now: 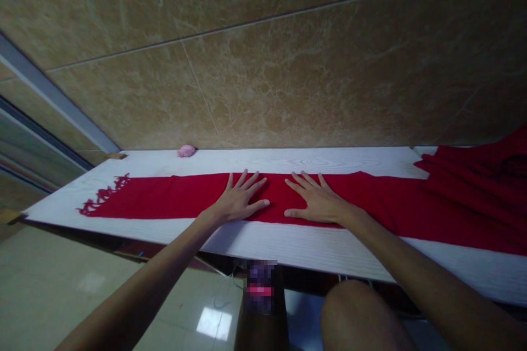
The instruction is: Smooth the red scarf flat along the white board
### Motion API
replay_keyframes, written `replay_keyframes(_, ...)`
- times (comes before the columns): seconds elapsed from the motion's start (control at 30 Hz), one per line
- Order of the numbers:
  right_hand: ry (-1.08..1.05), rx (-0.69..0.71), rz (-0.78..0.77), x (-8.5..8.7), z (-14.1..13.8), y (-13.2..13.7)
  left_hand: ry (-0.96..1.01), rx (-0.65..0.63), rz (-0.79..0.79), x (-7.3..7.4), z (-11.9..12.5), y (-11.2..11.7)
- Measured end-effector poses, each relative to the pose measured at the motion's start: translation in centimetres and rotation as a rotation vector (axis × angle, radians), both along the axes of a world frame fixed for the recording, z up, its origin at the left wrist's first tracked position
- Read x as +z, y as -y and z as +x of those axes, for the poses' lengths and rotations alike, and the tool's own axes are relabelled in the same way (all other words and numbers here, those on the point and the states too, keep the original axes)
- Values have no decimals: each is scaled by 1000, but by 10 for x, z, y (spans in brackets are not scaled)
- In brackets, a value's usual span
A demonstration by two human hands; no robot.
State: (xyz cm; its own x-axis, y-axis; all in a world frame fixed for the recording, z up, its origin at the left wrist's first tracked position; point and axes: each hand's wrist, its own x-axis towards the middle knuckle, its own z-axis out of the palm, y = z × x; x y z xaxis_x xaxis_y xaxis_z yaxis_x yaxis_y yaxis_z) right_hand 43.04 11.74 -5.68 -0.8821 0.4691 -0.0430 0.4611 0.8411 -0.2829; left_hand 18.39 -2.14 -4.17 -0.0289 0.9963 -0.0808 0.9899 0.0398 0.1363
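Note:
A long red scarf [164, 196] lies stretched along a white wood-grain table [288, 247], its fringed end [102, 197] at the left. My left hand [241, 200] lies flat on the scarf with fingers spread. Just to its right, my right hand [315, 200] also presses flat on the cloth, fingers apart. Neither hand holds anything. At the far right the scarf bunches into a rumpled heap [481, 186].
A small pink object [186, 150] sits at the table's back edge against the tan marble wall [288, 66]. My knee [358, 312] is under the table's front edge. A glossy tiled floor [61, 285] lies to the lower left.

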Motion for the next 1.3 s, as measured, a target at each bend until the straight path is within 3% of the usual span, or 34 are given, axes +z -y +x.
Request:
replay_keyframes(0.2, 22, -29, 60, -1, -13, -4, 52, 18, 49, -9, 27, -20)
replay_keyframes(0.33, 17, 2, 64, -11, -9, -8, 49, 52, 9, -16, 27, -21)
replay_keyframes(0.57, -16, 10, 53, -14, -5, -11, 41, 126, -21, -12, -8, -4)
replay_keyframes(0.8, -46, 15, 46, -16, -5, -13, -19, 260, 14, -18, -36, 5)
replay_keyframes(1.1, 14, 17, 32, -5, -3, -7, -66, 328, 17, -19, -82, 26)
replay_keyframes(1.3, 9, -2, 43, -4, 6, -10, -109, 326, 28, -21, -82, 31)
